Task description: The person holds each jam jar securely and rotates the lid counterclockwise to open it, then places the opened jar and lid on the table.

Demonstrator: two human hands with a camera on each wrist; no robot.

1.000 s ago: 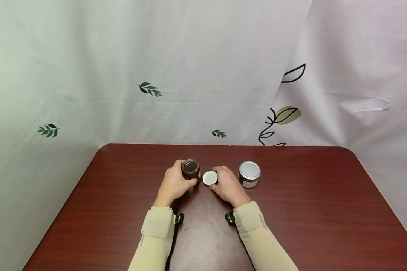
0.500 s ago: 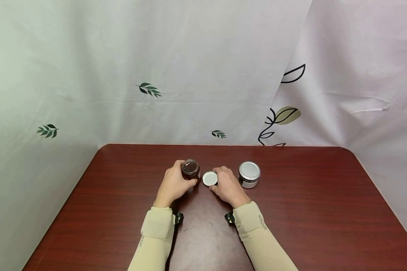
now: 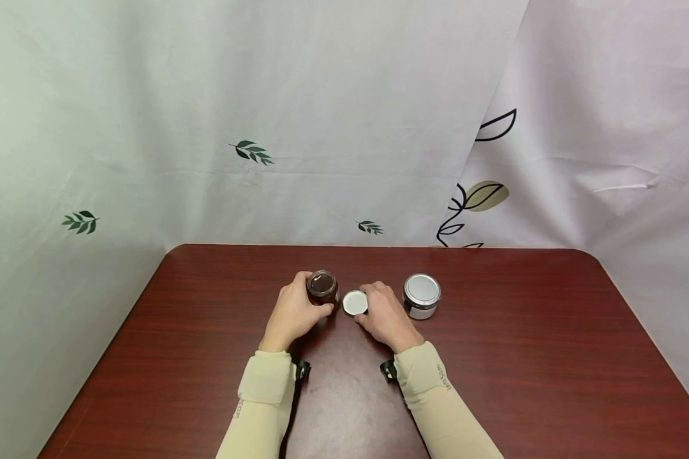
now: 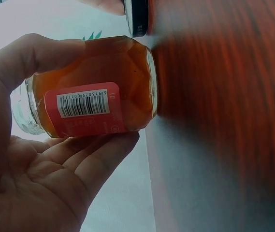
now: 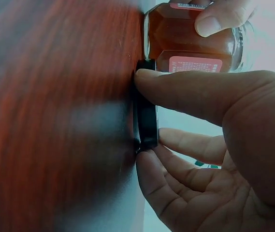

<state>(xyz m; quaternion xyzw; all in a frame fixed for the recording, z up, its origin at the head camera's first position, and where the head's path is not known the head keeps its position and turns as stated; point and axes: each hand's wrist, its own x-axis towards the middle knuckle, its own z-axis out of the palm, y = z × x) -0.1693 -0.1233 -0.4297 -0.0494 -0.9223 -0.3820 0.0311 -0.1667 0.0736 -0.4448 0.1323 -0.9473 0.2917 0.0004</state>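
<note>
My left hand [image 3: 291,315] grips a faceted glass jar [image 3: 323,287] of amber-brown contents, which stands upright on the table with no lid on its mouth. In the left wrist view a red label [image 4: 84,110] with a barcode faces the camera; the thumb lies on one side of the jar, the fingers on the other. Just right of it, my right hand [image 3: 387,315] pinches a round jar lid [image 3: 355,303] by its edge, white inner face up. Its black rim [image 5: 148,113] lies close to the tabletop in the right wrist view.
A wider jar [image 3: 422,296] with a silver lid stands to the right of my right hand. The dark red wooden table [image 3: 528,357] ends at the back against a white curtain [image 3: 321,115] with a leaf print.
</note>
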